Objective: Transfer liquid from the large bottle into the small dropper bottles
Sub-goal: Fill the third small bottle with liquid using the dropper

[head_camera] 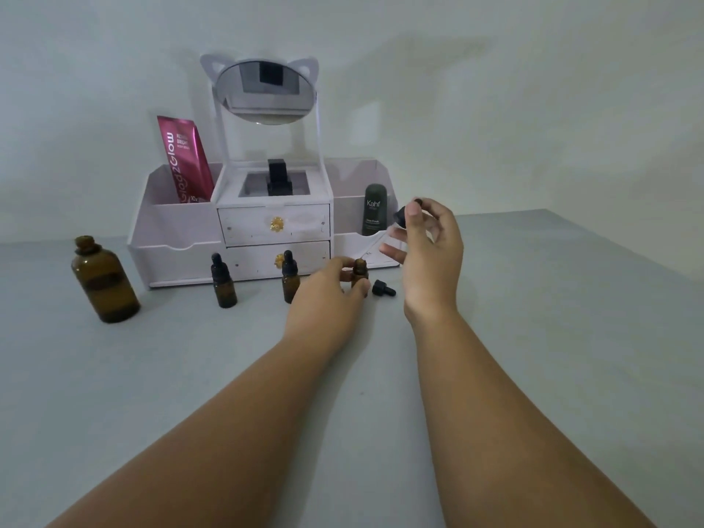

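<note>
A pale wall (495, 89) stands behind a grey tabletop (533, 337). Against the wall sits a white organizer (175, 257) with two drawers and a round mirror (266, 91) on a cat-eared frame. Its left bin holds a pink tube (186, 158), leaning; its right bin holds a dark green bottle (375, 209), upright; the middle tray holds a black box (277, 177).

The large bottle (104, 283), amber and uncapped, stands upright at the far left of the tabletop, well apart from both hands.

The left hand (327, 299) reaches to the front of the organizer, its grip closed narrow round an open bottle (360, 270), small and amber, which stands upright on the tabletop. The right hand (430, 253) is raised just right of it, thumb and forefinger in a tight grip on a black dropper cap (400, 215), the other fingers spread loose; the cap is held above the open bottle and to its right.

Left of the hands stand a capped dropper bottle (224, 285) and a second dropper bottle (290, 278), the latter just beside the left hand. A loose cap (383, 288) lies on its side between the two hands
</note>
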